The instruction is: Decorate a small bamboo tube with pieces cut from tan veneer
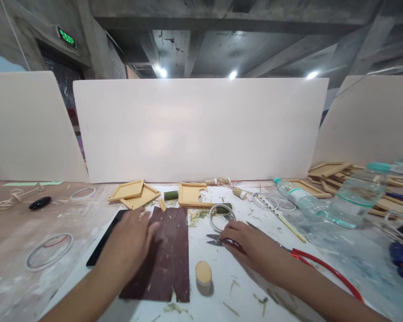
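Note:
My left hand [132, 239] lies over the left edge of a dark brown sheet [169, 255], its fingers apart with nothing held in them. Beneath that hand and forearm a black flat device [104, 243] is partly covered. My right hand [242, 239] has its fingers curled round the handle end of small scissors [215, 240], whose blades point left. Just behind the right hand is a white ring [222, 218]. A round wooden piece [203, 273] stands on the white board [231, 286], right of the brown sheet.
Wooden frames [130, 191] and green pieces [171, 195] lie at the back. Red-handled shears [329, 268] rest under my right forearm. Plastic bottles [359, 194] and a pile of frames [332, 174] are at the right. A white panel [201, 129] stands behind.

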A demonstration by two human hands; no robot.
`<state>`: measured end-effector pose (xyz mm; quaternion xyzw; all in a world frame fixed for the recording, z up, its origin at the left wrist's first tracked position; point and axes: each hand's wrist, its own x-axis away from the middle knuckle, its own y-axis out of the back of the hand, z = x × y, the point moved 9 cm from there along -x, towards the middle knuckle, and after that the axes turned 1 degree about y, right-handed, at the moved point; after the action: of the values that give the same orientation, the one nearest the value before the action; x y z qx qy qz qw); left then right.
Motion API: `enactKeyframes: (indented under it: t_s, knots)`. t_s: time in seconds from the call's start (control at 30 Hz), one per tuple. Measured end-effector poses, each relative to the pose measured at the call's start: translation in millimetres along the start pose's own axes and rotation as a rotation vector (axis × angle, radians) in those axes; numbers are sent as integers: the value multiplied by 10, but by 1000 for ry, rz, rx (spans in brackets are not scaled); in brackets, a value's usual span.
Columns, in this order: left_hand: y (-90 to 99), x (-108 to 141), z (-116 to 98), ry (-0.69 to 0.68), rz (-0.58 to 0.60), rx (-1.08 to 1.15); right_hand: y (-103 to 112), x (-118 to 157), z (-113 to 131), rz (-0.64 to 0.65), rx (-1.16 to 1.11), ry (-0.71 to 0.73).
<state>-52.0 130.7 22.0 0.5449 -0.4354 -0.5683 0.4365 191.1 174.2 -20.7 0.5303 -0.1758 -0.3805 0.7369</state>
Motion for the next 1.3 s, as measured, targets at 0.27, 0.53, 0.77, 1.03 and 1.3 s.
enactKeyframes:
  t_s: [0.27,0.53,0.77,1.03,1.3]
  knots:
    - [-144,-61,544,186,1,-221,6,9,12,7,-19,-2]
    - [-15,-68,164,62,-82,-44,24,-5,28,-8,-5,-19]
    - [-91,353,-887,-465,34,278,48,-1,4,-27,-15,-33]
    - [-106,534,-1100,-739,58,538,56,5,-56,-11,10,-86]
    - [-1,-129,663,276,47,82,77,5,-23,15,14,-98]
